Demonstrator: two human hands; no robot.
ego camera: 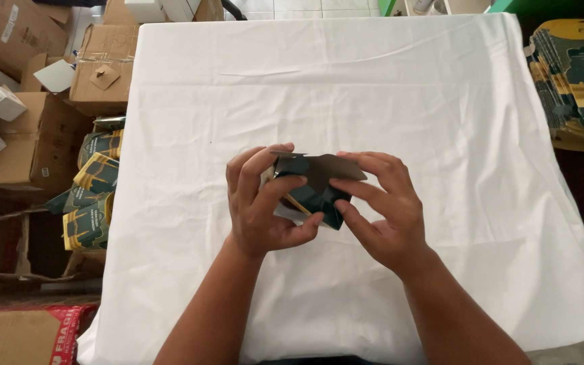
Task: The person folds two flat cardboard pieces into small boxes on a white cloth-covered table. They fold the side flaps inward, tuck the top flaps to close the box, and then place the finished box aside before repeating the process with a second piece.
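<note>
Head view: left hand (259, 203) pinches the dark green carton (313, 195) at its left side, thumb underneath. Carton sits mid-table over white cloth (373, 88), flaps up, between both hands. Right hand (381, 211) presses its grey flap, equally near.

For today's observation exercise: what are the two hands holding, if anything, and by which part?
Both hold a small dark green carton above the white cloth: left hand around its left side, right hand at its grey top flap.
</note>
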